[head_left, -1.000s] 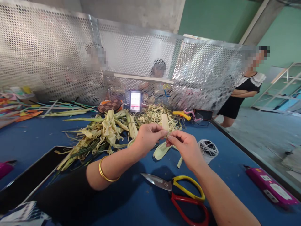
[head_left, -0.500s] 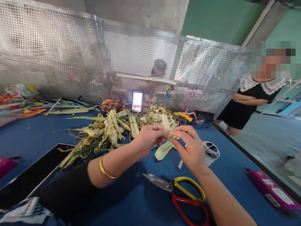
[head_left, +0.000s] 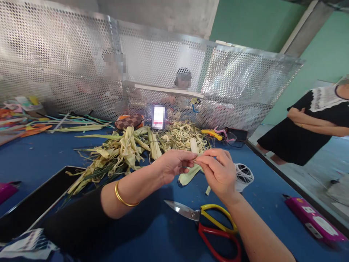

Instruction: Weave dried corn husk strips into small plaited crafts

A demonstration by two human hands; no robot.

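Flat husk strip (head_left: 194, 145), slightly lower

1. On my feed, pale light is coming through the perforated screen (head_left: 163, 54) far beyond the scissors (head_left: 193, 215), glaring in whitish patches.
2. Also beyond the scissors, a small display (head_left: 159, 115) is glowing washed-out white; I'm failing to read it.
3. The scissors' blade is catching a gleam.
4. Soft shadow is darkening the blue tabletop (head_left: 152, 211) left of the scissors, where the black sleeve (head_left: 81, 214) is showing little detail.
5. Ahead of the scissors, the husk strip (head_left: 194, 145) is looking soft.
6. I'm getting wide-angle stretching well right of the scissors; pixel blocks are covering heads behind the screen.
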